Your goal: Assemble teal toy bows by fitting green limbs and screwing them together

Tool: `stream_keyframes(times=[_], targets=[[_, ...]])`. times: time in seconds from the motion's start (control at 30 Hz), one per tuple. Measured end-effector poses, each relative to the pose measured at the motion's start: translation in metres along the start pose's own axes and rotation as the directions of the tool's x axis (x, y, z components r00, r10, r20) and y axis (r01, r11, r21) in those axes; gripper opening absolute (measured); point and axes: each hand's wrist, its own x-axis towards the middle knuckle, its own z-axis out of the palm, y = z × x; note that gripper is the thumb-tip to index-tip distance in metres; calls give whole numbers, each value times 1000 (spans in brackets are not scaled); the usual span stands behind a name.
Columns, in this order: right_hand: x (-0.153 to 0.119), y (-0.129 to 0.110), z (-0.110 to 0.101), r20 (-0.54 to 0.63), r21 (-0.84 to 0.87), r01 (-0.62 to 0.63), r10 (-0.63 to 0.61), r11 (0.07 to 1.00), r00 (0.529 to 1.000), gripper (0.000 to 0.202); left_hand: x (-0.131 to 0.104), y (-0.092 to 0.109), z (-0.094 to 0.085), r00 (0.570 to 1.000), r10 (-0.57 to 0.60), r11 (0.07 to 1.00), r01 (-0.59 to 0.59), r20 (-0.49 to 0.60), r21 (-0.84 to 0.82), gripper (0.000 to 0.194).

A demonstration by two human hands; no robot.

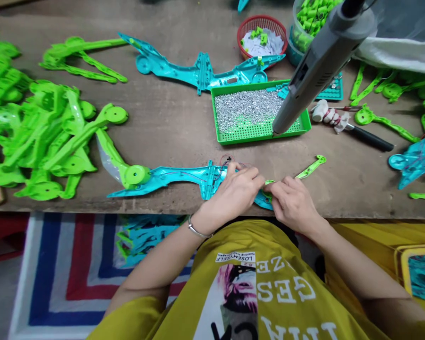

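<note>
A blue plastic bow-shaped part (177, 175) lies along the table's front edge, with a green limb piece (136, 174) on its left end and thin wires near its middle. My left hand (235, 189) is closed over its right half, fingers bent down; what they pinch is hidden. At the right end, my right hand (293, 200) has its fingers pressed together at a green piece with a thin wire. A green arm (312, 167) sticks out beyond that hand.
Behind the hands sits a green tray of screws (262, 140), under a hanging grey electric screwdriver (315, 61). Green parts (46, 132) are piled left. Further back are another blue part (177, 71) and a red basket (244, 33); a black-handled tool (371, 138) lies right.
</note>
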Motion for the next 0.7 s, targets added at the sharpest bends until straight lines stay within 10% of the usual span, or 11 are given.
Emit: stream_keyframes(times=[0.33,0.7], targets=[[-1,1,7,-5,55,-29,29,998,1000,31,5,-35,-22,991,128,991,-126,26,-53,20],[0,-1,8,31,5,-23,23,1000,999,40,3,-30,-24,992,87,995,-90,88,31,22]])
